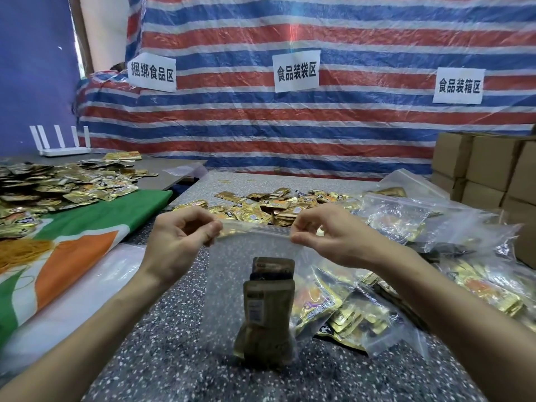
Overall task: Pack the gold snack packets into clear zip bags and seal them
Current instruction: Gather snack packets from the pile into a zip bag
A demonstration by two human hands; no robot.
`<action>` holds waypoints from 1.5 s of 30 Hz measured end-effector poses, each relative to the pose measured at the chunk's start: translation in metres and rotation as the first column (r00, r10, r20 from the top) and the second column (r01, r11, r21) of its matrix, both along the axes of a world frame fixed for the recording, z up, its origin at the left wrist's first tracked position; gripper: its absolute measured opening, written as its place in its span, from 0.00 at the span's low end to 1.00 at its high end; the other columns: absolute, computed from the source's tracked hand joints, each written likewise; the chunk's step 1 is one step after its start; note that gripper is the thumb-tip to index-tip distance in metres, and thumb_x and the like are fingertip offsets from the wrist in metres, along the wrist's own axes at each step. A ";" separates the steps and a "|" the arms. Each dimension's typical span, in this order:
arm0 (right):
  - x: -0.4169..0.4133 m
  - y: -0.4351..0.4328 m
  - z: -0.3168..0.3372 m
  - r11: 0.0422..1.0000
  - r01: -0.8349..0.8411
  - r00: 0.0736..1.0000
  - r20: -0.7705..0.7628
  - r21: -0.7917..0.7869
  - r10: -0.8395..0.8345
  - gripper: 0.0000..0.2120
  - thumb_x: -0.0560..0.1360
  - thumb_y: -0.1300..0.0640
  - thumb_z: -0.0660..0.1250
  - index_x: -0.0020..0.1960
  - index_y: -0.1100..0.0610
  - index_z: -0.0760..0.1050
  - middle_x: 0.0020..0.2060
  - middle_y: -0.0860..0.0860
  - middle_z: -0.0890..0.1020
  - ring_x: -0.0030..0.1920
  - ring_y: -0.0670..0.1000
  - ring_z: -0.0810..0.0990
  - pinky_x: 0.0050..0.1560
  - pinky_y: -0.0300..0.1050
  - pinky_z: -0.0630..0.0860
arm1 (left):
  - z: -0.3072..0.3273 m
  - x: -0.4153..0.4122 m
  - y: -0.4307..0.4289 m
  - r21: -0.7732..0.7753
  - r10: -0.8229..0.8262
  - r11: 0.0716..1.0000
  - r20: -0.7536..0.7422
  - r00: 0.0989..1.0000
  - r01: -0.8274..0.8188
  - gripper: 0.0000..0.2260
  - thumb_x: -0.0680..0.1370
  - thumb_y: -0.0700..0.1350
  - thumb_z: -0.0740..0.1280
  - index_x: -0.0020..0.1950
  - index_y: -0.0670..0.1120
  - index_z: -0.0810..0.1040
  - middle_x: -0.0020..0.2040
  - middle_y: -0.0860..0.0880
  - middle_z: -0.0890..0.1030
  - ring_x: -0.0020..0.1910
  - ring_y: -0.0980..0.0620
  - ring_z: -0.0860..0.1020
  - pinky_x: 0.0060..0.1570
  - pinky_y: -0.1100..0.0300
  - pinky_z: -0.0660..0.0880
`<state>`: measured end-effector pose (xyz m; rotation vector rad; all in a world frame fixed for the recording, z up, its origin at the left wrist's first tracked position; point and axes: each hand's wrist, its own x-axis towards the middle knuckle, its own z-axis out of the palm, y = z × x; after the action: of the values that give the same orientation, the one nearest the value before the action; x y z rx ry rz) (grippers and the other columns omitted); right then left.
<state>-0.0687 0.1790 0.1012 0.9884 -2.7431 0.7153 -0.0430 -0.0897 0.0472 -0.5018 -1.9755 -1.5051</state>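
holds a clear zip bag (223,285) upright over the speckled table (162,358), bottom edge on the top or just above it, cannot tell which; pinches the left end of the zip strip (255,229) between thumb and curled fingers of the left hand (179,236); pinches the right end likewise with the right hand (327,236); stretches the strip taut between the two; carries a small stack of gold snack packets (269,309) standing inside the bag, at its middle and down to its bottom; cannot tell whether the strip is pressed closed along its length; by the look of it, at the sealing step for this bag; to judge by the filled bags (362,309) heaped just right of the hands, already well into the job; to judge by the loose packets (278,207) piled beyond the hands and the larger pile (58,181) off to the left, far from finished, with many more bags to fill and seal; backed by cardboard boxes (487,169) stacked at far right and a striped tarp (290,126) hung with paper signs (297,71).
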 end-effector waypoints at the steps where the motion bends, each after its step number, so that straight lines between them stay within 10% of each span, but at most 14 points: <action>1: -0.001 0.002 0.000 1.000 0.004 1.000 -0.005 0.005 -0.004 0.05 0.79 0.49 0.68 0.44 0.46 0.79 0.43 0.43 0.81 0.45 0.45 0.79 0.48 0.47 0.78 | 0.000 -0.001 0.000 -0.004 0.003 1.000 0.003 1.000 -0.003 0.09 0.76 0.32 0.70 0.39 0.43 0.82 0.34 0.46 0.81 0.33 0.51 0.78 0.35 0.61 0.75; 28: 0.013 0.040 -0.009 1.000 0.001 0.989 -0.149 0.028 0.003 0.13 0.79 0.48 0.67 0.37 0.42 0.69 0.34 0.43 0.74 0.37 0.45 0.73 0.41 0.46 0.74 | -0.001 -0.002 -0.003 -0.006 -0.016 1.000 0.036 0.999 0.016 0.11 0.77 0.32 0.68 0.38 0.45 0.82 0.34 0.46 0.81 0.34 0.53 0.79 0.37 0.65 0.77; 33: 0.017 0.043 -0.045 0.846 0.047 0.967 0.237 -0.531 0.095 0.16 0.73 0.43 0.72 0.51 0.55 0.78 0.49 0.52 0.83 0.50 0.52 0.83 0.55 0.50 0.81 | -0.006 0.009 0.011 0.159 -0.195 0.972 0.127 0.973 0.174 0.05 0.79 0.43 0.63 0.46 0.44 0.77 0.44 0.40 0.83 0.45 0.41 0.84 0.46 0.56 0.82; 37: 0.024 0.029 -0.087 0.857 0.151 0.804 0.565 -0.492 0.183 0.39 0.62 0.44 0.82 0.68 0.50 0.70 0.59 0.49 0.82 0.56 0.51 0.84 0.58 0.53 0.81 | -0.007 0.011 0.039 0.267 -0.267 0.937 0.130 0.955 0.226 0.05 0.78 0.43 0.62 0.45 0.44 0.75 0.43 0.39 0.82 0.40 0.36 0.84 0.40 0.47 0.83; 41: 0.031 0.013 -0.108 0.863 0.129 0.856 0.494 -0.488 0.152 0.13 0.69 0.55 0.80 0.51 0.46 0.82 0.50 0.49 0.86 0.51 0.50 0.86 0.51 0.48 0.83 | -0.004 0.006 0.055 0.276 -0.216 0.943 0.077 0.973 0.188 0.05 0.75 0.44 0.64 0.44 0.42 0.75 0.40 0.40 0.82 0.36 0.40 0.83 0.37 0.52 0.82; 45: 0.033 0.011 -0.100 0.834 0.181 0.855 0.503 -0.521 0.128 0.08 0.69 0.60 0.79 0.41 0.51 0.82 0.45 0.54 0.87 0.44 0.51 0.86 0.37 0.40 0.80 | 0.001 -0.004 0.065 0.224 -0.158 0.964 0.046 0.986 0.144 0.06 0.77 0.42 0.65 0.44 0.40 0.75 0.40 0.43 0.83 0.35 0.44 0.83 0.37 0.57 0.81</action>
<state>-0.0358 0.1902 0.0009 0.6797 -2.6324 1.8848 -0.0472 -0.0249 0.0479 -0.5250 -1.8214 -1.8307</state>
